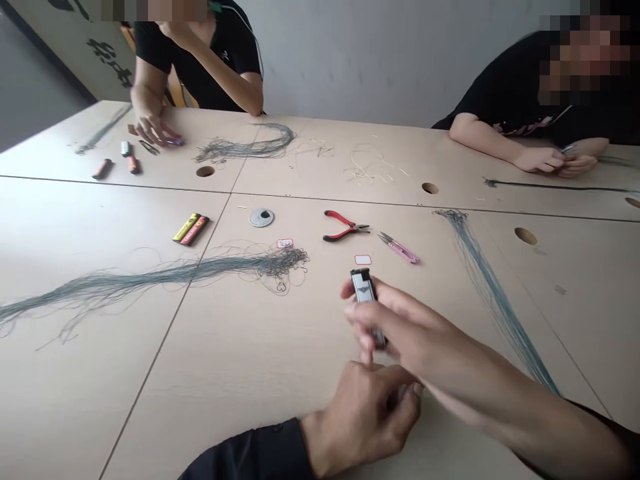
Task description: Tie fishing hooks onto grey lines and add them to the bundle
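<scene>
The right hand [400,327] pinches a silver lighter [363,288] between its fingers [357,313]. The left hand [363,417] sits just below, its fingers [403,400] curled inward.

The head view faces forward and down across the table [210,413], close above the left hand [363,417] and right hand [405,327].
</scene>
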`<state>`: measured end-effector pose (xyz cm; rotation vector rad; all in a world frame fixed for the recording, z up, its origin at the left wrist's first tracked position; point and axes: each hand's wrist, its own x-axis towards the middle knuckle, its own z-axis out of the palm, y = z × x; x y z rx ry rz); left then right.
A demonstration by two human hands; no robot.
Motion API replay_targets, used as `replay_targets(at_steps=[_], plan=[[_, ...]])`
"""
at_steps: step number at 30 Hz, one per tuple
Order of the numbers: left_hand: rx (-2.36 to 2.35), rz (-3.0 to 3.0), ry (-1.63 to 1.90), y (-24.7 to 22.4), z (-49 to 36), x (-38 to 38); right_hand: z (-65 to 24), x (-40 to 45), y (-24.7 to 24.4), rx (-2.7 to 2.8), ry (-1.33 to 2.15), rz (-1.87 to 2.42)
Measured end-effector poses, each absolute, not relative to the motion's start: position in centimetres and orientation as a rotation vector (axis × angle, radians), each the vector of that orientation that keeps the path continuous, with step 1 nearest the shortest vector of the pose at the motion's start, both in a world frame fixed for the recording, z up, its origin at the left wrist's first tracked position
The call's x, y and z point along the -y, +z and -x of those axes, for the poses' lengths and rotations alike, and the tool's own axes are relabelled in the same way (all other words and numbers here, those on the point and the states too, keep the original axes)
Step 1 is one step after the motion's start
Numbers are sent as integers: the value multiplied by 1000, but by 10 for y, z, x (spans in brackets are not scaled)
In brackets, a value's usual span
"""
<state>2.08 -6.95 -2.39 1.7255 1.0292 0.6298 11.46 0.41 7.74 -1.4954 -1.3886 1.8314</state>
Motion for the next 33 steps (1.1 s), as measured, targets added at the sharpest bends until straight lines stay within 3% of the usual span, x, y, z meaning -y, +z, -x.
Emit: replay_targets(at_steps=[3,6,26,33], plan=[[-965,-1705,670,-24,-22,65,-122,-40,39,1745,1338,1606],[-963,-1697,684,-22,-22,65,-114,-73,12,2003,1061,1611],[-1062,-1484,445,-21,-28,62,-55,-113,-24,2380,661,1647],[-1074,-1527,506,-52,-37,70,-55,-111,-25,2370,639,1674]])
